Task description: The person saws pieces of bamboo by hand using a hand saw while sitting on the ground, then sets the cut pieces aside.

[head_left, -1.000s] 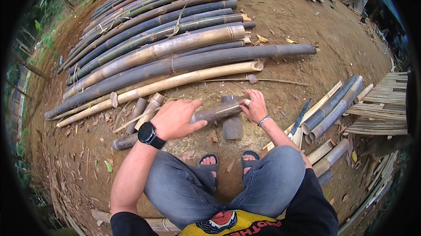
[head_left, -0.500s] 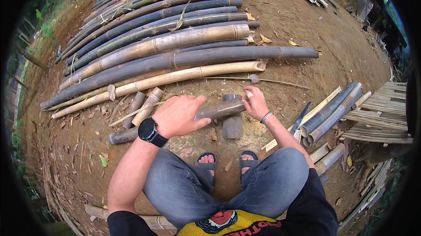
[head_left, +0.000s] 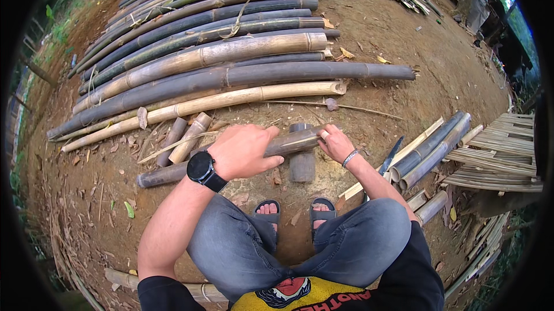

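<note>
A dark bamboo pole [head_left: 294, 141] lies slantwise before me, its right part over a short round block [head_left: 302, 168] on the ground. My left hand [head_left: 242, 150], with a black watch at the wrist, grips the pole from above, thumb on the near side. At the pole's right end my right hand [head_left: 336, 144] has its fingers closed on the rim; a ring and a bracelet show on it. Beside that hand, a narrow pale line runs along the pole. Part of the pole is hidden under my left hand.
Long bamboo poles [head_left: 265, 71] lie in rows at the far side. To the right are a dark blade [head_left: 392, 154], cut bamboo lengths [head_left: 434, 152] and a slatted stack of strips [head_left: 496, 152]. Two short bamboo pieces [head_left: 190, 138] lie left. My sandalled feet [head_left: 268, 215] are near the block.
My right hand's fingers have come down and closed over the pole's end. The left hand stays on the pole. The whole view has shifted slightly.
</note>
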Tool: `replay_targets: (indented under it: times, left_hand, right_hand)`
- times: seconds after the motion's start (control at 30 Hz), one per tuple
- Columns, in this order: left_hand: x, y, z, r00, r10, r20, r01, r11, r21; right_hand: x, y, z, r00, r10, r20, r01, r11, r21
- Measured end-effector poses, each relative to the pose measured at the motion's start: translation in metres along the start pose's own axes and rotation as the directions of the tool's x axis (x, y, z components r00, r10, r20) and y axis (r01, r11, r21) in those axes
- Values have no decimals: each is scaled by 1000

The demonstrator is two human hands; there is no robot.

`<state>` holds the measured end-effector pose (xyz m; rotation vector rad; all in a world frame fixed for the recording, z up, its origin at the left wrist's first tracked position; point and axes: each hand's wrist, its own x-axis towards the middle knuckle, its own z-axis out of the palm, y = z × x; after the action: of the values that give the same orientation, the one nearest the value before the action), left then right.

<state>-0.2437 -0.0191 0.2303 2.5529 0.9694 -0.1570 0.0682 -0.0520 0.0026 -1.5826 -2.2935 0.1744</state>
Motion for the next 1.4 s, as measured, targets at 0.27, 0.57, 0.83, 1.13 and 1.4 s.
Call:
replay_targets:
  times: [0.27, 0.57, 0.83, 1.13, 1.4]
  left_hand:
    - [-4, -4, 1, 1000, -15, -18, 15, 1000, 1]
    - [-4, -5, 0, 1000, -17, -1, 17, 1000, -5]
    - [-1, -3, -2, 1000, -27, 8, 27, 1000, -8]
    - [-4, -6, 1, 999, -29, 18, 30, 999, -19]
    - [-2, -8, 1, 998, -34, 43, 34, 999, 6]
  right_hand:
    - [8, -1, 7, 999, -27, 32, 28, 999, -32]
    - [11, -7, 10, 999, -33, 22, 35, 995, -98]
    - [13, -25, 19, 999, -43, 9, 43, 999, -11]
    - [-31, -66, 16, 493, -198, 847, -227, 911, 345]
    - [-64, -39, -26, 933, 110, 342, -73, 990, -120]
